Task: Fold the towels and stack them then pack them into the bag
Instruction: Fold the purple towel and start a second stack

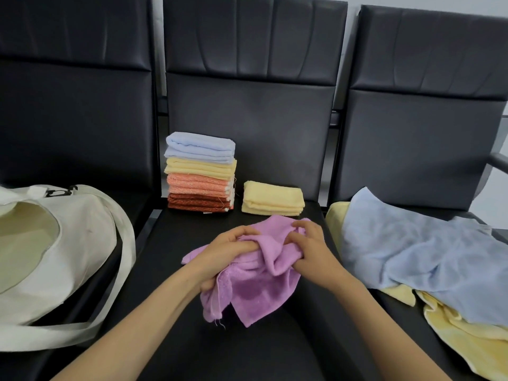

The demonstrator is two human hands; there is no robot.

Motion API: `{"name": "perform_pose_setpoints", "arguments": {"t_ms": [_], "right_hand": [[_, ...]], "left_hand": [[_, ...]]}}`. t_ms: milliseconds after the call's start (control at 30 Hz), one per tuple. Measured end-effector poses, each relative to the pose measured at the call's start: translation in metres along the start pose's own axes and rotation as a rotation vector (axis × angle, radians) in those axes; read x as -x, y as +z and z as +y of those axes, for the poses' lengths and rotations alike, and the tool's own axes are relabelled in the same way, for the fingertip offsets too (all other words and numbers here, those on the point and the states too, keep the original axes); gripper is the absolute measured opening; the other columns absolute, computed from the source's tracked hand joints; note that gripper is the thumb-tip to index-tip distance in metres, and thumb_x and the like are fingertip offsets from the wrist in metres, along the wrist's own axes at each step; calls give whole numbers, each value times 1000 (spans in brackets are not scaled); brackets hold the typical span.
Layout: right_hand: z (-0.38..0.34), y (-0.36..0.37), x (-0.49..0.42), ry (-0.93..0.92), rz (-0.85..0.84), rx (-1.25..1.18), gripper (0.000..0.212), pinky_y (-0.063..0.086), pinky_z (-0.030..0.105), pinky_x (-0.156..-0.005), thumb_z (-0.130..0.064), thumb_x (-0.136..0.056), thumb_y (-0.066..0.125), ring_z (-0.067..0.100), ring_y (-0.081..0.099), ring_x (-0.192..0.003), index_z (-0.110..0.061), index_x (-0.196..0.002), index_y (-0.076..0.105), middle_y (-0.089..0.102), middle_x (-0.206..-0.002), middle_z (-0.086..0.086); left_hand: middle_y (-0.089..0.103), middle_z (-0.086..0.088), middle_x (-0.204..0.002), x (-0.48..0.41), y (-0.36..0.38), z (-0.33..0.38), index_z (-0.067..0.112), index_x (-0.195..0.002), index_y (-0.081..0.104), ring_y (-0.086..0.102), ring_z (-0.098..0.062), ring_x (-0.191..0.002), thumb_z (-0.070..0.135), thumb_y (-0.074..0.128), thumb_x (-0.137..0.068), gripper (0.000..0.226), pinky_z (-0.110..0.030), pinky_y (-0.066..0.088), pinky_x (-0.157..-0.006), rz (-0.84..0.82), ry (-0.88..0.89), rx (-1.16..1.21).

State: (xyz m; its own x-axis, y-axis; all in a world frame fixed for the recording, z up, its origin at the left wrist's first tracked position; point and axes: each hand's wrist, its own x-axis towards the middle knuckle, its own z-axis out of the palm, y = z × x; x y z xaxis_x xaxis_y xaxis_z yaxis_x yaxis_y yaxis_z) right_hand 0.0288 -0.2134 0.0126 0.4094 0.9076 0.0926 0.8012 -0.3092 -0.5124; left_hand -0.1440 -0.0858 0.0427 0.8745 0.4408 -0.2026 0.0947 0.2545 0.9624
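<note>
A crumpled purple towel (255,292) hangs above the middle black seat (170,270), bunched between both hands. My left hand (228,257) grips its left side and my right hand (310,254) grips its upper right. Behind them stands a stack of folded towels (200,174): blue on top, then yellow, salmon and rust. A single folded yellow towel (273,199) lies beside that stack. A cream canvas bag (55,251) lies open on the left seat. Unfolded towels, a blue one (428,254) over yellow ones (472,336), are heaped on the right seat.
Three black padded chairs stand side by side with tall backrests (247,78). The bag's long strap (121,273) loops across the gap onto the middle seat's left edge. An armrest (499,160) shows at the far right.
</note>
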Motion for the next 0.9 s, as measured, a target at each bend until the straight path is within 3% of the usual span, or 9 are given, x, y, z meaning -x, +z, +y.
{"name": "perform_pose_setpoints", "arguments": {"t_ms": [100, 167, 267, 467, 567, 667, 733, 800, 900], "right_hand": [[-4, -8, 2, -12, -54, -207, 32, 37, 14, -86, 1, -76, 54, 13, 49, -114, -27, -87, 47, 54, -119, -6], [-11, -6, 5, 2, -200, -258, 38, 43, 10, -70, -4, -81, 58, 9, 58, -92, -27, -108, 43, 59, -106, -7], [-17, 6, 7, -4, -337, -241, 71, 49, 15, -82, -21, -81, 66, 4, 59, -99, -32, -139, 27, 58, -115, -10], [-14, 3, 1, 77, -86, -148, 40, 42, 12, -69, 4, -90, 34, 14, 56, -88, -14, -117, 57, 60, -93, -2], [-7, -9, 1, 146, -70, -361, 37, 46, 30, -94, -1, -94, 30, 18, 56, -106, -18, -109, 60, 63, -110, 2], [-3, -17, 2, 178, -195, -454, 25, 46, 34, -97, -20, -95, 43, 14, 54, -110, -37, -97, 61, 58, -113, -6], [-5, -22, 2, 153, -266, -434, 10, 48, 32, -93, -41, -86, 62, 12, 57, -105, -37, -95, 62, 61, -107, -8], [-7, -25, 5, 139, -358, -314, 42, 50, 28, -85, -55, -67, 77, 9, 59, -97, -34, -98, 59, 62, -99, -9], [-12, -19, 8, 169, -454, -48, 39, 48, 22, -74, -38, -68, 81, 11, 58, -90, -33, -95, 54, 62, -96, -10]], "left_hand": [[70, -8, -90, -1, -3, -1, 11, -101, 67, 68, -16, -79, 11, 59, -91, 12, -25, 56, -67, 19, -5, 43], [72, -8, -90, -1, -1, 0, 11, -99, 69, 69, -16, -80, 16, 56, -94, 14, -25, 56, -68, 17, 2, 99], [73, -11, -100, 0, 4, -1, 13, -102, 73, 70, -21, -93, 20, 56, -94, 20, -30, 57, -82, 12, -17, 51], [70, -6, -106, -1, -3, -2, 16, -106, 69, 67, -17, -96, 18, 74, -81, 25, -31, 53, -89, 19, -14, -172], [61, 8, -104, -4, -18, -4, 21, -105, 61, 60, -10, -95, 32, 83, -71, 42, -23, 49, -81, 53, -49, -782], [44, 5, -76, -6, -24, -9, 16, -70, 45, 43, -7, -65, 30, 71, -83, 33, -18, 31, -55, 92, -76, -1169], [50, 4, -78, -7, -30, -8, 12, -74, 50, 49, -8, -69, 27, 63, -91, 26, -17, 35, -59, 21, -46, -1084], [60, 9, -88, -5, -34, -2, 17, -91, 60, 58, -2, -81, 19, 58, -94, 5, -16, 43, -70, -59, 7, -860], [62, 16, -76, -2, -31, 0, 21, -86, 56, 58, 5, -74, 8, 54, -96, 17, -13, 44, -67, -126, 11, -472]]}}
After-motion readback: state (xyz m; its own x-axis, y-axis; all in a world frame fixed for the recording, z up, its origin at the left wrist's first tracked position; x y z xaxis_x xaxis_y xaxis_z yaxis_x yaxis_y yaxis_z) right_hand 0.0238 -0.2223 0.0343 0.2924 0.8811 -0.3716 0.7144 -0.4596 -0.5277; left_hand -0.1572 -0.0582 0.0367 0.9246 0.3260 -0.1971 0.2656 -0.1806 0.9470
